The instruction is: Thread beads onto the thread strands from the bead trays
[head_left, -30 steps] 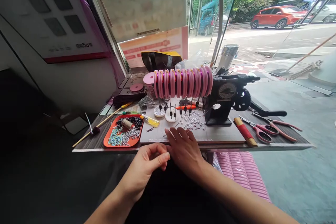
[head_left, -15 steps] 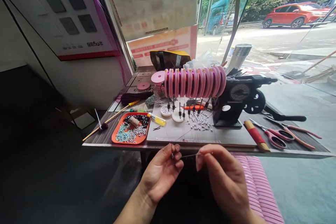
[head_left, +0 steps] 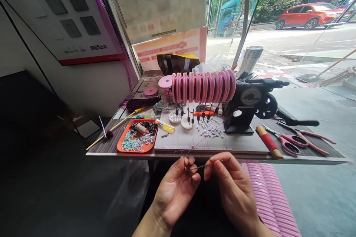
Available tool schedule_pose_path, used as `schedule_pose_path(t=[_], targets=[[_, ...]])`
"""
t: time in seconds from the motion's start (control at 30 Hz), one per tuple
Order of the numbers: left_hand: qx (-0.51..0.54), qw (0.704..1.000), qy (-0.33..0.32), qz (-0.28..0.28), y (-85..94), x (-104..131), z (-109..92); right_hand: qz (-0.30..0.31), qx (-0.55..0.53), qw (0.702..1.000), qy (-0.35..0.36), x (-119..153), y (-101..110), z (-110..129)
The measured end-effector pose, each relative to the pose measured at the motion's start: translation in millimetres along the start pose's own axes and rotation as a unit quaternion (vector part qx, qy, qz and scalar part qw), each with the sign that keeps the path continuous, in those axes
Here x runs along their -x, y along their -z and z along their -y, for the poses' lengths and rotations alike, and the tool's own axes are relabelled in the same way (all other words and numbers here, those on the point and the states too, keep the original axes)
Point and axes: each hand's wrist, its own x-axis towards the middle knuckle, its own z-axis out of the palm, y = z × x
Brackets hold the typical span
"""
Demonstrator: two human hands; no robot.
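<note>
My left hand (head_left: 176, 190) is raised palm up just in front of the table edge, thumb and fingertips pinched on fine thread. A small shiny bit shows at these fingertips, too small to name. My right hand (head_left: 233, 181) pinches one end of a thin needle (head_left: 199, 167), whose other end reaches the left fingers. Faint threads run from the left fingertips up over the pale board (head_left: 178, 144) toward the row of pink spools (head_left: 204, 86). Several dark weights (head_left: 193, 120) hang beneath those spools.
Left on the table is an orange tray (head_left: 119, 145) of beads. Loose white beads (head_left: 210, 127) and a white dish (head_left: 187, 121) lie on the board. A black cranked machine (head_left: 239, 113) holds the spools. Scissors (head_left: 290, 146) and pliers (head_left: 314, 142) lie at right.
Both hands have shifted slightly and remain close together, with the needle still between them. The left fingers have come up nearer the needle. The whole view has moved a little.
</note>
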Motion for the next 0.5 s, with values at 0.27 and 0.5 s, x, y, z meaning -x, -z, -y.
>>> schedule_pose_path(t=[0.27,0.5], targets=[[0.001,0.999,-0.01,-0.042,-6.5,7,9,0.058,0.148,0.977,0.139,13,-1,-11],[-0.068,0.989,-0.073,-0.105,4.4,17,20,0.121,0.356,0.856,0.356,8,11,1]])
